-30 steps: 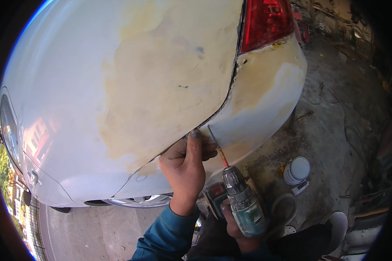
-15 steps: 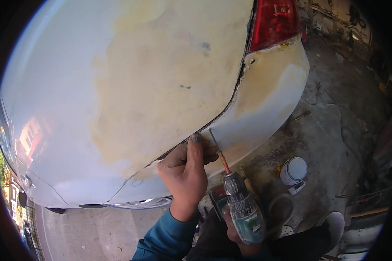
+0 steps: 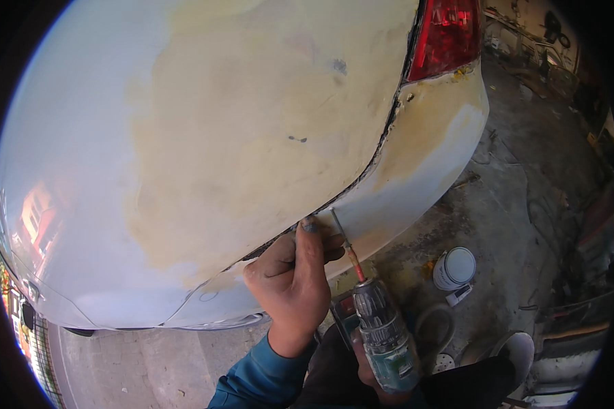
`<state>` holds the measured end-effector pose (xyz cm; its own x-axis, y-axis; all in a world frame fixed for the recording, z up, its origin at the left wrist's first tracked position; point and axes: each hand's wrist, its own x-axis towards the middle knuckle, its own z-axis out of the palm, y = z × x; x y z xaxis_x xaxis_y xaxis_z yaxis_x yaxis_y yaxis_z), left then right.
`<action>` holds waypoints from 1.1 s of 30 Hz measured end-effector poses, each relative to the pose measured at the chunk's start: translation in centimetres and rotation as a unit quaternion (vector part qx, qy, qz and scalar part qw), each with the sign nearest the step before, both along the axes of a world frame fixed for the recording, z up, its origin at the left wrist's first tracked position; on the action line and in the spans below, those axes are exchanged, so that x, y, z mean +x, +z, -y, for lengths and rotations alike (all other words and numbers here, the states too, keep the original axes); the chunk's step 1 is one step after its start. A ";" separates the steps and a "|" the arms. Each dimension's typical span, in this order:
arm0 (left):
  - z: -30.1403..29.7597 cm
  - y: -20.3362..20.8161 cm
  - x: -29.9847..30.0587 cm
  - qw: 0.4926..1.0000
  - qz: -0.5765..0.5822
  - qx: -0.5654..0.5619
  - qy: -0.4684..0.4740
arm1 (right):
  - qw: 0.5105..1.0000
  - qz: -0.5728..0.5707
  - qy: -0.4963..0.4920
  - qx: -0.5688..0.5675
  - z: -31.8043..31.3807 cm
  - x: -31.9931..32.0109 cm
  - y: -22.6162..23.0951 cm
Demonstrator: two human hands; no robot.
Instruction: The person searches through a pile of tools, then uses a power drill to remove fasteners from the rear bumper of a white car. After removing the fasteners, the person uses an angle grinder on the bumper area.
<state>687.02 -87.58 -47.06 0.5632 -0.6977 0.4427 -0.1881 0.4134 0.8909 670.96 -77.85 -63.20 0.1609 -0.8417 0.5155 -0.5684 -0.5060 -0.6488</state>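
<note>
Right hand (image 3: 366, 371) grip closed round handle of drill (image 3: 387, 346); drill sits below bumper (image 3: 433, 146), thin bit (image 3: 341, 230) angled up toward it, contact unclear; likely heavy, rigid, best held by handle; bit probably brittle; left hand (image 3: 290, 276) curled at seam (image 3: 393, 114), cannot tell if holding anything; white tub (image 3: 455, 268) on floor (image 3: 508, 238), contents unclear

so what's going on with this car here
The person's right hand holds a power drill, its long bit angled up to the rear bumper; whether the tip touches is unclear. The left hand is at the seam between bumper and tan-patched quarter panel, thumb up. A paint can stands on the floor.
</note>
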 end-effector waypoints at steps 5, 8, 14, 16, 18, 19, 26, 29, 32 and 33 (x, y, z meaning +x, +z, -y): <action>0.0 0.2 0.0 1.000 0.003 -0.010 0.012 | 0.999 0.004 0.027 -0.031 0.8 0.6 3.4; 0.1 -0.3 0.1 1.000 0.003 -0.005 0.014 | 0.999 0.022 0.035 -0.029 1.2 0.7 4.4; 0.2 -0.1 -0.1 1.000 -0.008 -0.017 0.012 | 0.999 -0.003 0.018 -0.033 0.5 0.3 2.8; 0.2 -0.1 -0.1 1.000 -0.002 -0.018 0.014 | 0.999 -0.006 0.017 -0.033 0.5 0.3 2.6; 0.2 -0.4 0.2 1.000 0.011 -0.014 0.020 | 0.999 -0.012 0.015 -0.036 0.4 0.2 2.5; 0.2 -0.7 0.4 0.999 0.022 -0.009 0.025 | 0.999 -0.015 0.016 -0.038 0.4 0.2 2.5; 0.5 -0.2 -0.2 0.999 -0.011 -0.018 0.036 | 0.999 -0.046 0.019 -0.022 0.1 -0.3 2.0; 0.7 -0.6 -0.1 0.999 0.010 -0.027 0.046 | 0.996 -0.080 0.027 0.008 0.0 -1.0 2.2; 0.7 -1.4 0.4 0.997 0.039 -0.021 0.056 | 0.995 -0.093 0.026 0.011 -0.1 -1.3 2.4; 0.7 -1.4 0.5 0.997 0.042 -0.021 0.057 | 0.996 -0.083 0.027 0.009 -0.1 -1.2 2.6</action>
